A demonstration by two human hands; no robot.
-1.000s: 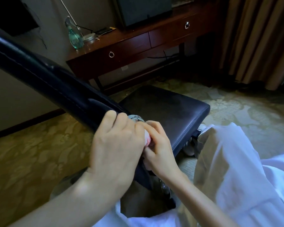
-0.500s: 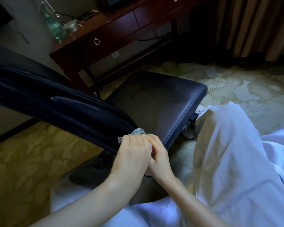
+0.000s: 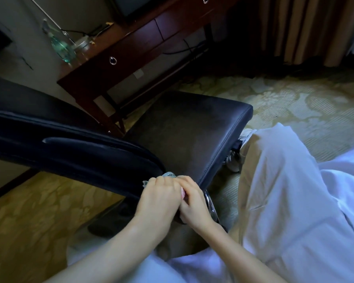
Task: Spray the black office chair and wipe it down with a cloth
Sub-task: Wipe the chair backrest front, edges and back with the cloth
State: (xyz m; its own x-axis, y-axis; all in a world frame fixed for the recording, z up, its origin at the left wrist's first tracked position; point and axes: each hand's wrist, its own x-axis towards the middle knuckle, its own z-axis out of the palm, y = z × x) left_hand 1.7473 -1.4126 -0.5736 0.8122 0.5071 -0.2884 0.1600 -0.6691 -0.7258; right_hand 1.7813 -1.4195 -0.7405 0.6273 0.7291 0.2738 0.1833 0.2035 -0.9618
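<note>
**Fingers bunched on the cloth at the chair's rear corner**

Fingers (image 3: 164, 181) of my left hand (image 3: 161, 195) were curled and pressed together over a pale, crumpled cloth (image 3: 169, 174). My right hand (image 3: 193, 203) pinched the same cloth from the other side, its knuckles touching the left. Together they held the cloth against the black office chair (image 3: 192, 127), at the near corner where the backrest (image 3: 74, 150) meets the seat (image 3: 219, 119). The upholstery looked dark, stitched along its edges, with a dull sheen on the seat.

Underneath lay a yellow-green patterned carpet (image 3: 305, 103). Beyond the chair stood a dark wooden desk (image 3: 131, 48) with a blurred greenish bottle (image 3: 60, 45) at its left end. Tan curtains (image 3: 294, 27) hung at the upper right. White fabric (image 3: 294, 201) covered my lap.
</note>
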